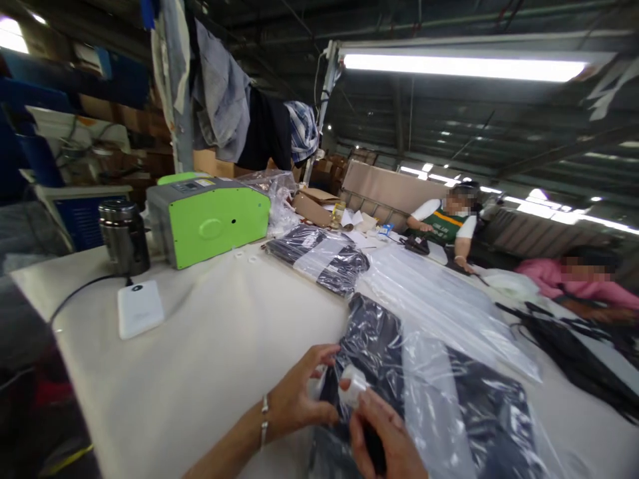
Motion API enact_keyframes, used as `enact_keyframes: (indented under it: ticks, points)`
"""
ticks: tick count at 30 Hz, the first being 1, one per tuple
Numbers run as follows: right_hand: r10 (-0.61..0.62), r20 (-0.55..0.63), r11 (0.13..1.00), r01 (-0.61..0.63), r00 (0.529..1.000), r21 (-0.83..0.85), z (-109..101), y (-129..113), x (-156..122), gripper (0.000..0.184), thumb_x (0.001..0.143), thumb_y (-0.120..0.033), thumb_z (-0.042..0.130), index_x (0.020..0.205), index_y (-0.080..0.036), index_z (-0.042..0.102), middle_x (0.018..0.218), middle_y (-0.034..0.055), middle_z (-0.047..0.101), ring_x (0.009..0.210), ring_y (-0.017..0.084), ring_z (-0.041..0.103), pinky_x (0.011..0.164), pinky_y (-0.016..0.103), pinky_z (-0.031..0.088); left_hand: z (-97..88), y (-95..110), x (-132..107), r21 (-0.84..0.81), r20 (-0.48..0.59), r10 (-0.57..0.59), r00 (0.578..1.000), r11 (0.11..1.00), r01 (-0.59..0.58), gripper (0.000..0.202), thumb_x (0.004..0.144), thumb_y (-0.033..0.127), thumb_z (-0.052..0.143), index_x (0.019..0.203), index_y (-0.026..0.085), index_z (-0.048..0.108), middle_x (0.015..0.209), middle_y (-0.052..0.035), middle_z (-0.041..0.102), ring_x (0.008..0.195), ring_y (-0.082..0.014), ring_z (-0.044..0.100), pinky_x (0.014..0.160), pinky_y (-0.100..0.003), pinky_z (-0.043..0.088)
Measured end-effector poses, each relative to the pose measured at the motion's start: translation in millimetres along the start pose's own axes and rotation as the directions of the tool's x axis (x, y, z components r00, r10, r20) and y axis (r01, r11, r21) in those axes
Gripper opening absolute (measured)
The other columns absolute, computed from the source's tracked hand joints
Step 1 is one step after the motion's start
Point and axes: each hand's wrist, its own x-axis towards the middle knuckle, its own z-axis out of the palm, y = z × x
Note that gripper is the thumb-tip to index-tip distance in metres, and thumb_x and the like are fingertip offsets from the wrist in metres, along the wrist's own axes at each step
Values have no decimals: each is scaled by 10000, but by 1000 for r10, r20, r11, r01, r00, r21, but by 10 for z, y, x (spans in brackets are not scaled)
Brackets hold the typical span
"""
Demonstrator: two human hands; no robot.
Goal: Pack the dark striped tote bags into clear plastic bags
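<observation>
A dark folded garment in a clear plastic bag (377, 336) lies on the table in front of me, with a pale band across its middle. My right hand (387, 432) is closed around a small white roll (353, 386), perhaps tape or labels, just above the bag's left part. Beside the roll, my left hand (302, 392) has its thumb and fingers apart and curved, with nothing visible between them. Its fingertips are at the bag's left edge; whether they touch it I cannot tell. Farther back lies a stack of similar bagged dark garments (319, 256).
Clear plastic sheets (439, 303) spread to the right of the stack. A green and grey machine (214, 223), a dark flask (124, 236) and a white power bank (140, 309) with a cable stand or lie leftward. Two people work across the table; black straps (574, 352) lie at right.
</observation>
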Motion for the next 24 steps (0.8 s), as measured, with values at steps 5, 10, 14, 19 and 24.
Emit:
enact_keyframes:
  ticks: [5,10,14,19,24]
  points:
    - [168,-100,929,-123,981,349,83,-196,-741,455,784,-610,639,937,-181,648,472,-63,490,307,34,300,341,189,191,423,464,-219,226,127,249,960,935,-273,814,710,100,703,1439,273,385,1502,-109,394,1383,-302,362,1154,-481,302]
    - [159,-135,883,-80,978,462,311,-255,-1284,342,809,-491,669,786,-152,625,433,-78,444,329,27,286,372,187,190,704,678,-624,219,234,368,900,882,-418,719,713,-8,594,1366,264,463,1404,-99,497,1240,-237,514,1089,-415,399]
    - [179,-74,880,-126,981,458,459,-252,-1527,388,809,-485,672,638,-154,564,433,-63,453,326,30,311,371,196,185,785,728,-987,167,143,328,934,922,-349,589,733,37,618,1275,246,516,1262,-84,571,1026,-189,598,932,-354,504]
    - [264,-240,876,-128,934,465,412,-238,-1833,363,759,-521,702,884,-182,667,561,-46,570,419,62,449,400,182,274,866,790,-1284,-114,19,23,1000,993,-21,463,716,118,674,1148,199,528,1033,-57,640,906,-186,630,787,-307,521]
    - [210,-405,879,10,890,477,266,-159,-2119,276,535,-244,795,787,-224,683,819,-4,704,808,149,639,648,215,480,1061,788,-1382,-444,24,-31,999,895,38,487,702,184,736,1125,205,496,976,-29,626,860,-158,617,758,-276,490]
